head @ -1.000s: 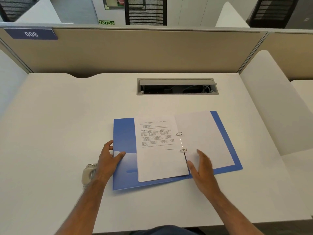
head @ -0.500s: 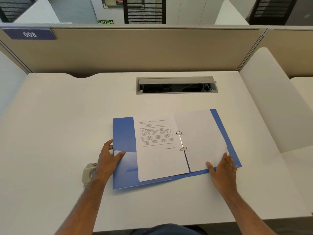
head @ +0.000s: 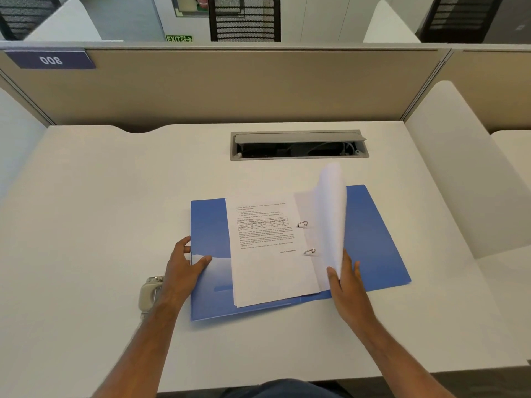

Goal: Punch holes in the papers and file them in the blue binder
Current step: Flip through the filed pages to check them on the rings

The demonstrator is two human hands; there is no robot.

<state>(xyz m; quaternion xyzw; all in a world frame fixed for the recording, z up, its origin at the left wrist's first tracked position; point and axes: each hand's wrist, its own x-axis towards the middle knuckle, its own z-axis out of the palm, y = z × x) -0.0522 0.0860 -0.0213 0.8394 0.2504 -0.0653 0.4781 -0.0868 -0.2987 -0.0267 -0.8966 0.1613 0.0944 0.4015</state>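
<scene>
On the white desk, near its front edge, the blue binder lies open and flat. Printed papers rest on its left half, threaded on two metal rings. Right hand pinches the lower edge of a blank stack of sheets, thumb on one face and fingers on the other; the stack stands nearly upright over the rings, bowed at the top. Right cover beneath is bare blue. Left hand grips the binder's left edge, thumb on the cover and fingers curled round the outside. A grey hole punch, probably, sits just beside the left wrist, partly hidden. Behind the binder, an open cable hatch is set in the desk.
</scene>
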